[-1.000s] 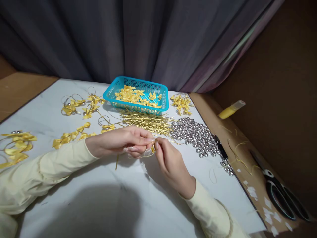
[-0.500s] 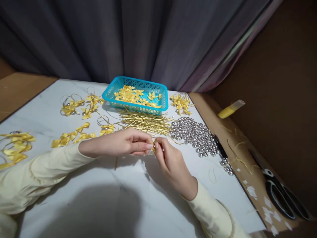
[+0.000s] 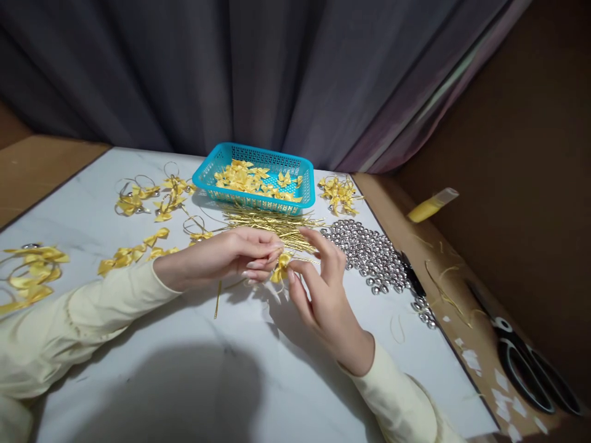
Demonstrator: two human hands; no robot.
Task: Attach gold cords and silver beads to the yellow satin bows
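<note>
At the middle of the table, a yellow ribbon bow (image 3: 280, 269) is between my two hands. My left hand (image 3: 240, 252) is closed, thumb and fingertips pinched just above the bow on a thin gold tie, most of it hidden. My right hand (image 3: 325, 289) has one finger raised and stretched forward, while its thumb and another finger close on the bow's right edge. Just beyond my hands lies a pile of gold twist ties (image 3: 268, 224). One gold tie (image 3: 218, 299) sticks out below my left wrist.
A blue basket (image 3: 210, 187) with yellow bows stands at the back. Silver beads (image 3: 369, 246) are heaped to the right. Tied bows (image 3: 133, 200) and loose ribbon pieces (image 3: 124, 258) lie left, more bows (image 3: 339, 194) back right. Scissors (image 3: 521, 369) and paper scraps lie at the right edge.
My right hand's fingers have spread apart, one lifting forward. The yellow bow, mostly covered before, now shows between my hands. My left hand still pinches.
</note>
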